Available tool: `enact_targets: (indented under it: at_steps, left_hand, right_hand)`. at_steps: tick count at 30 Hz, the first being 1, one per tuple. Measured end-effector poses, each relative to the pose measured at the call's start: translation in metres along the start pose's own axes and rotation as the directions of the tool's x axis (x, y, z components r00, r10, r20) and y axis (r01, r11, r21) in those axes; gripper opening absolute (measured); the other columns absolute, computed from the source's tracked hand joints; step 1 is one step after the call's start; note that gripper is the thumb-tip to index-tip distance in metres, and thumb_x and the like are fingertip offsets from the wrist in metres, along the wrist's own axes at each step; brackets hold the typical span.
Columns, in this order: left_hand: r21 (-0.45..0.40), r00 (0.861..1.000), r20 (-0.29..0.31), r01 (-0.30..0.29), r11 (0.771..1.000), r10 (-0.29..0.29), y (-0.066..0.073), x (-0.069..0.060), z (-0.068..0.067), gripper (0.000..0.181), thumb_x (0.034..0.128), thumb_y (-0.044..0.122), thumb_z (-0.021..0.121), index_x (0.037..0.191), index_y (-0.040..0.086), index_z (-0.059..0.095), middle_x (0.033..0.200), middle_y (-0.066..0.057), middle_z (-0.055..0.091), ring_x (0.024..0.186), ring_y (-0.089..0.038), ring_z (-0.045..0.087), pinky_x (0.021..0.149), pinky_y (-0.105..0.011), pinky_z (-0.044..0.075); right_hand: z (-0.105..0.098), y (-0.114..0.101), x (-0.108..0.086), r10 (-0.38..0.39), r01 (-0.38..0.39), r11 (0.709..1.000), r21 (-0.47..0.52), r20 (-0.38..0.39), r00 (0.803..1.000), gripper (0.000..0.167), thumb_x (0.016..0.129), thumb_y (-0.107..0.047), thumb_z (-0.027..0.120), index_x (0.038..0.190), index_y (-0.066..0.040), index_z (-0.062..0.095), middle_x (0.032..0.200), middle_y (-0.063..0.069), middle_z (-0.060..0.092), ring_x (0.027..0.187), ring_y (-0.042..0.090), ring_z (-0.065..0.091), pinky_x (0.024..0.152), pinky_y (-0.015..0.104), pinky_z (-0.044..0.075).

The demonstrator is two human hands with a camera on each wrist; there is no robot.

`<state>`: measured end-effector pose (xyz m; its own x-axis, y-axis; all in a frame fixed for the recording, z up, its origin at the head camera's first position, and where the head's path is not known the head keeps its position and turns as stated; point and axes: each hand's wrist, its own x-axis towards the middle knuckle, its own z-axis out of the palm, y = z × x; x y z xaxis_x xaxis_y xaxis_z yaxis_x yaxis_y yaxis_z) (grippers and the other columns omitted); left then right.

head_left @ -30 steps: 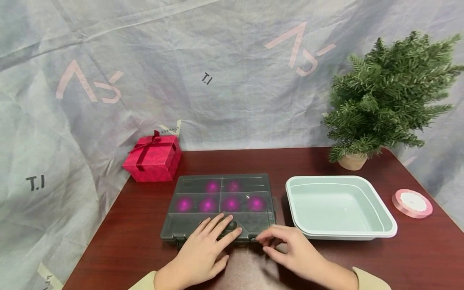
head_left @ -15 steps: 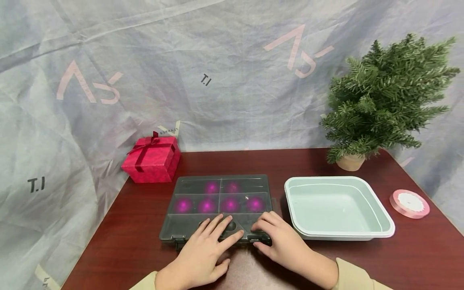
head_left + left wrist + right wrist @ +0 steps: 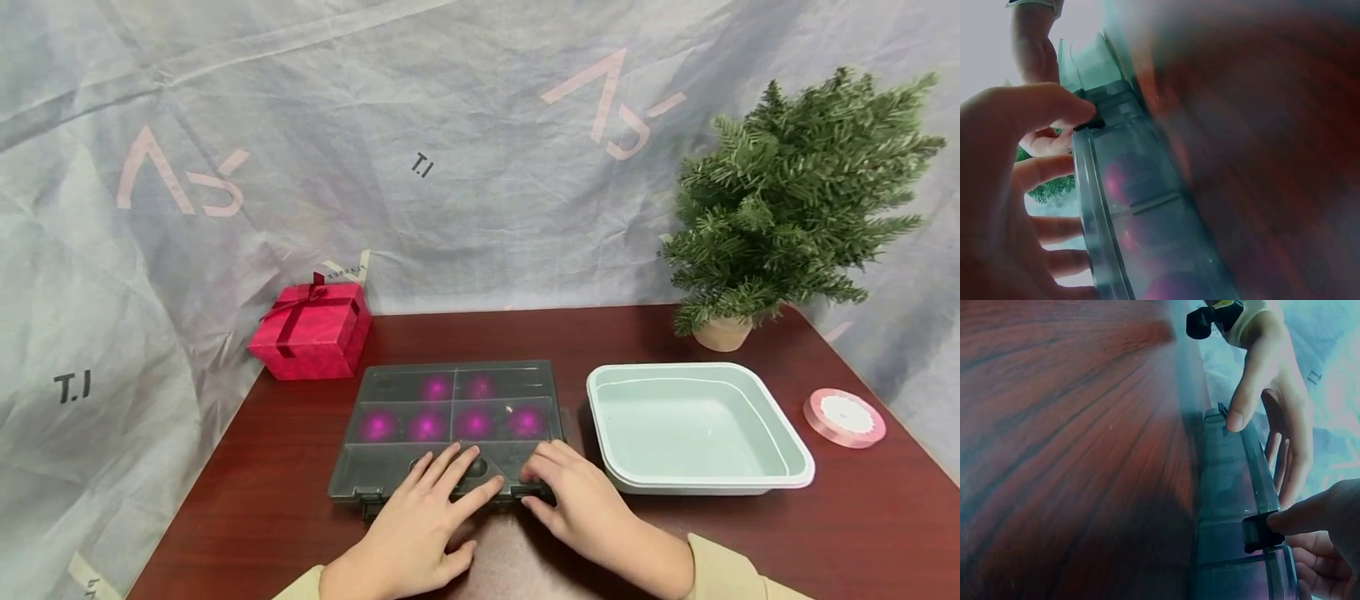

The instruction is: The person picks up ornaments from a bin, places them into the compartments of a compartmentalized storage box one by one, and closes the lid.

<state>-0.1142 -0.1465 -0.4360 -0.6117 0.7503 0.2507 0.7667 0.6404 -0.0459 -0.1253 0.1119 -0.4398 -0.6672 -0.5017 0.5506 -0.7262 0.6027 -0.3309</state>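
A transparent grey compartment box (image 3: 390,380) lies on the table with its lid down. Several glowing magenta balls (image 3: 426,427) show through the lid, in the middle and back compartments. My left hand (image 3: 416,521) rests on the front of the lid, fingers spread and thumb held off to the side. At the box's right front corner, my right hand (image 3: 581,500) has its fingertips on the lid and its thumb on the black latch (image 3: 1259,532), pinching the edge there. Another black latch (image 3: 371,505) sits at the left front, partly behind my left hand.
Right of the box stands a pale green tray (image 3: 697,483), with a pink ribbon roll (image 3: 845,418) beyond it. A small potted fir tree (image 3: 795,208) is at the back right. A red gift box (image 3: 311,329) sits at the back left, before a grey cloth backdrop (image 3: 465,233).
My right hand has moved left and forward from beside the box's front corner onto the lid and latch. My left hand has stayed on the lid.
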Motion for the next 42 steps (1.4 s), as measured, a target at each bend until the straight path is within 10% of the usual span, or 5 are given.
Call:
enact_targets:
  at_steps: [11,15,21,29,42]
  left_hand:
    - [-0.067,1.000,0.008,-0.017,0.998,0.017,-0.014,-0.022,-0.002,0.075,0.0890,0.040,0.075,0.155,0.027,0.044,0.162,-0.006,0.036,0.148,-0.032,0.033,0.109,-0.054,0.039]
    - [-0.053,0.997,-0.079,-0.013,0.998,0.009,-0.028,-0.041,-0.004,0.067,0.0883,0.036,0.077,0.149,0.022,0.053,0.154,-0.006,0.047,0.141,-0.030,0.044,0.106,-0.051,0.043]
    - [-0.031,0.958,-0.278,0.062,0.998,-0.068,-0.053,-0.078,-0.012,0.047,0.0911,0.035,0.074,0.132,0.013,0.068,0.138,-0.006,0.061,0.126,-0.028,0.058,0.108,-0.032,0.040]
    - [-0.084,0.922,-0.348,0.147,0.986,-0.167,-0.063,-0.104,-0.013,0.048,0.1060,0.045,0.048,0.125,0.008,0.071,0.130,-0.005,0.066,0.118,-0.023,0.063,0.111,-0.013,0.023]
    - [-0.166,0.920,-0.308,0.198,0.966,-0.242,-0.059,-0.107,-0.016,0.056,0.0748,0.002,0.073,0.131,0.009,0.069,0.135,-0.003,0.064,0.122,-0.023,0.061,0.109,-0.010,0.023]
  right_hand:
    - [-0.007,0.002,0.006,0.031,-0.033,0.999,0.026,0.075,0.997,0.029,0.071,-0.009,0.091,0.088,-0.017,0.069,0.086,-0.013,0.060,0.083,0.005,0.055,0.072,0.026,0.052]
    - [-0.011,0.002,0.007,0.022,-0.026,0.999,0.038,0.092,0.995,0.027,0.072,-0.007,0.090,0.088,-0.017,0.070,0.086,-0.013,0.060,0.082,0.006,0.055,0.072,0.027,0.052]
    - [-0.011,0.001,0.007,0.031,-0.033,0.999,0.022,0.090,0.995,0.026,0.072,-0.008,0.090,0.088,-0.016,0.071,0.086,-0.013,0.060,0.083,0.005,0.055,0.072,0.027,0.052]
    - [-0.009,-0.001,0.008,0.049,-0.050,0.999,0.012,0.098,0.994,0.027,0.072,-0.009,0.090,0.088,-0.017,0.070,0.085,-0.013,0.059,0.082,0.005,0.054,0.071,0.027,0.052]
    - [-0.011,-0.015,0.022,0.033,-0.057,0.992,0.115,0.200,0.979,0.019,0.081,-0.013,0.084,0.095,-0.018,0.071,0.090,-0.014,0.062,0.085,0.004,0.058,0.074,0.028,0.053]
